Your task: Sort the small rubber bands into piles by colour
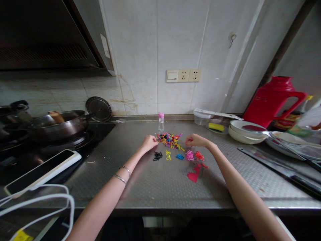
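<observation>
Heap of mixed coloured bands (170, 140), as best I can name such small loops, lies on the metal worktop (145, 187) between my two hands. My left hand (149, 142) is at the heap's left edge, its fingertips drawn together against the nearest strands; I cannot tell whether that grip has a band in it. My right hand (195, 140) is just off the heap's right side, fingers curled inward, and I cannot tell whether that grip is closed on anything either.

On my side of the heap, five small piles lie in a row, each of one colour: from left to right, a black pile (157, 155), a yellow pile (168, 155), a blue pile (180, 156), a pink pile (190, 155) and an orange-red pile (199, 155). They stand apart from one another, so that much looks done. The heap, with its colours tangled together, spreads wider than any one pile, so I judge that a good share is left to separate.

Nearer me, below the pink and orange-red piles, lies a flat red scrap (193, 175). A clear bottle with a pink cap (161, 124) stands upright just behind the heap.
</observation>
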Motion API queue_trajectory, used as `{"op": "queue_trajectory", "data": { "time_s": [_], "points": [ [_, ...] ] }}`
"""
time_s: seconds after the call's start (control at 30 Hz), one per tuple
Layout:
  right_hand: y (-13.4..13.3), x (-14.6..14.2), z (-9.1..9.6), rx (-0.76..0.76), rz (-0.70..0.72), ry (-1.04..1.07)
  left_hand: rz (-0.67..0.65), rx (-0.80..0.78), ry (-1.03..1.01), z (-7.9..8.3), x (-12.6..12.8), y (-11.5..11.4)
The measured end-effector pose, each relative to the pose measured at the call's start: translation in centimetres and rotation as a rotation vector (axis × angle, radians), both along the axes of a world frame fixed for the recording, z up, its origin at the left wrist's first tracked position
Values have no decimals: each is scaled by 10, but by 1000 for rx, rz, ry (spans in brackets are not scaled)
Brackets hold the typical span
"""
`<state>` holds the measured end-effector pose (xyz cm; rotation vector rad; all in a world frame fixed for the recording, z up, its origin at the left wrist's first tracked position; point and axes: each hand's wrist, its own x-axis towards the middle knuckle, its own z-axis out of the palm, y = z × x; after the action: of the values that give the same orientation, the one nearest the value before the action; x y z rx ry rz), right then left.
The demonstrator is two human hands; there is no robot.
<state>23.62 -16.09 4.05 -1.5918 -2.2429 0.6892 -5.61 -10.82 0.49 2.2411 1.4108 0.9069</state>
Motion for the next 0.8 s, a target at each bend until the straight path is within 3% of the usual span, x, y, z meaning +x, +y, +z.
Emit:
{"op": "queue_trajectory", "data": {
  "time_s": [0.13, 0.33, 0.53, 0.8],
  "points": [
    [3, 1, -6, -36, -7, -17, -9, 20, 167, 4, -3, -4],
    [0, -9, -7, -54, 41, -64, -26, 54, 217, 5, -4, -5],
    [1, -12, -7, 17, 2, -171, -13, 15, 137, 5, -6, -5],
    [0, -12, -5, -26, 27, -114, -222, -100, -81, 20, -7, -2]
  ]
}}
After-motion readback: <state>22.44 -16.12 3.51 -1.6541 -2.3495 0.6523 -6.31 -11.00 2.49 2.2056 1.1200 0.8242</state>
